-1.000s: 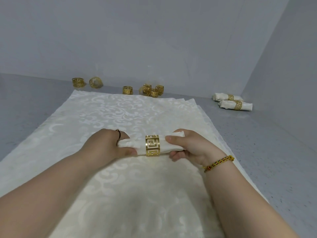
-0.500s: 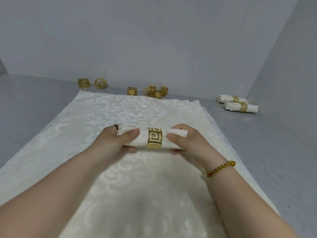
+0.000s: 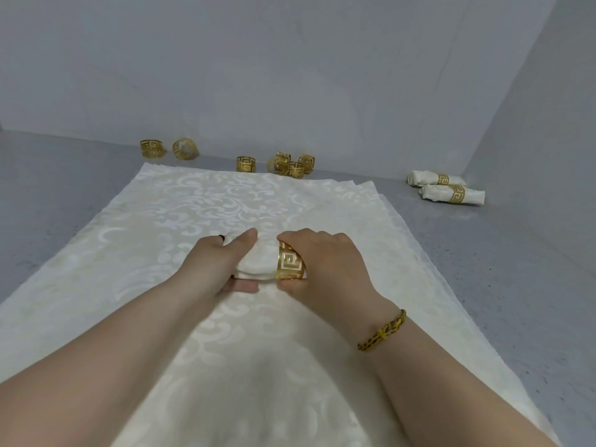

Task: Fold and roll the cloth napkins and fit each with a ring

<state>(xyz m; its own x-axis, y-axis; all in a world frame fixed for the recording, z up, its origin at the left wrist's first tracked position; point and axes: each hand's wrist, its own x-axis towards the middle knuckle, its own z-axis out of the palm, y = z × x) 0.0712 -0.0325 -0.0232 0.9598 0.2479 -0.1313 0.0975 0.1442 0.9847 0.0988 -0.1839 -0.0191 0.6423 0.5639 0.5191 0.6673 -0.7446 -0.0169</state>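
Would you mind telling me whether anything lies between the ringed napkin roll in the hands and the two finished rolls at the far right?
Nothing visible does. Between the ringed napkin roll and the finished rolls lie only the flat napkin stack and bare grey surface; the loose rings sit further left.

Quantity of loose gold fretwork metal napkin rings [image 3: 246,164]: seven along the back wall [image 3: 290,75], four clustered. Quantity of rolled white cloth napkins [image 3: 258,267], each ringed: three, one central, two far right. Stack of flat cream damask napkins [image 3: 225,204]: one, layer count indeterminable.
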